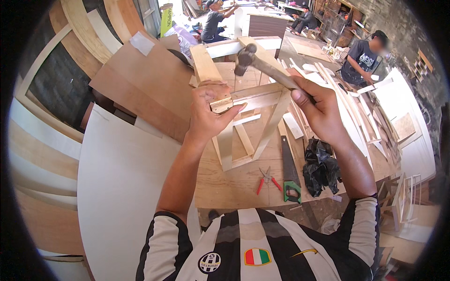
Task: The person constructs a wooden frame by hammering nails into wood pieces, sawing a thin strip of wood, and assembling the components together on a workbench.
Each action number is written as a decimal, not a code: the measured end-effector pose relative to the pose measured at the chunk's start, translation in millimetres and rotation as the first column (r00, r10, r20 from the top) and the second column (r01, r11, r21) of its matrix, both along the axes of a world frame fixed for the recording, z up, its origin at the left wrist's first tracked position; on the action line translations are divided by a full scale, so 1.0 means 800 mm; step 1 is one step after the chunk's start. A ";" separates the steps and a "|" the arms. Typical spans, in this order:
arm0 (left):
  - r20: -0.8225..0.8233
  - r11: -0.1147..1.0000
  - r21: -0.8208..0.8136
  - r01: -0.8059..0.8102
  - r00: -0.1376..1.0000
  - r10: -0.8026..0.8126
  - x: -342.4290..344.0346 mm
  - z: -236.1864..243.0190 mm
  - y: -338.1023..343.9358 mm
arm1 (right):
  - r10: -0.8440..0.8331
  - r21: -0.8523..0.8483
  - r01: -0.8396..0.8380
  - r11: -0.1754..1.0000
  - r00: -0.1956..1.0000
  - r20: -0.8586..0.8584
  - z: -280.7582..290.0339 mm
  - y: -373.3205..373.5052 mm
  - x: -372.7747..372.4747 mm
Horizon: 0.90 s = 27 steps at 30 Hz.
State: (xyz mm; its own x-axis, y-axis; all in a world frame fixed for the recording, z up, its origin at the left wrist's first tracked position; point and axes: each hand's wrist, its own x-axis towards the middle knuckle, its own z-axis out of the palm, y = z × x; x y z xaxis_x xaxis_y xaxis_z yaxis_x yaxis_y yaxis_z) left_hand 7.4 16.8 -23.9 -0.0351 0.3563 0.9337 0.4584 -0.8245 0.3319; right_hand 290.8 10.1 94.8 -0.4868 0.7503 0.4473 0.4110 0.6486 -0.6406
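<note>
My right hand (319,107) is closed around the wooden handle of a hammer (271,71). The hammer's dark metal head is raised above the frame, pointing to the left. A pale wooden frame (273,122) with slanted legs and crosspieces stands on the workbench (220,189). My left hand (209,112) grips its upper left corner, thumb stretched along the top rail. At that corner, a small strip with dark dots shows between thumb and fingers; whether it is a separate part I cannot tell.
Pliers with red handles (268,180), a green-handled handsaw (290,168) and a crumpled black plastic bag (321,168) lie on the bench. Wooden strips (342,103) run along the right. Large boards (126,178) lean at left. Several people work farther off, one person (365,61) at right.
</note>
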 end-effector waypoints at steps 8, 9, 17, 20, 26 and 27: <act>0.071 0.996 -0.078 0.038 0.997 -0.032 0.000 -0.007 0.000 | -0.023 0.083 0.013 0.996 0.993 0.113 -0.004 -0.005 -0.002; 0.069 0.996 -0.079 0.037 0.997 -0.031 0.000 -0.007 -0.002 | -0.061 0.068 0.045 0.997 0.965 0.254 -0.002 -0.007 -0.001; 0.019 1.000 -0.016 0.017 1.000 -0.017 0.002 -0.001 -0.003 | -0.055 -0.020 0.058 0.998 0.992 0.114 0.009 -0.011 0.000; 0.080 0.998 -0.015 0.065 0.995 -0.063 0.006 -0.003 0.001 | -0.072 -0.020 0.074 0.997 0.993 0.095 0.002 -0.010 0.004; 0.030 0.999 -0.022 0.036 0.999 -0.035 0.004 -0.001 0.000 | -0.059 0.093 0.046 0.995 0.987 0.150 0.000 -0.011 0.005; 0.032 0.999 -0.023 0.034 0.999 -0.033 0.004 -0.001 -0.003 | -0.006 0.107 0.007 0.994 1.000 -0.013 -0.005 -0.008 0.005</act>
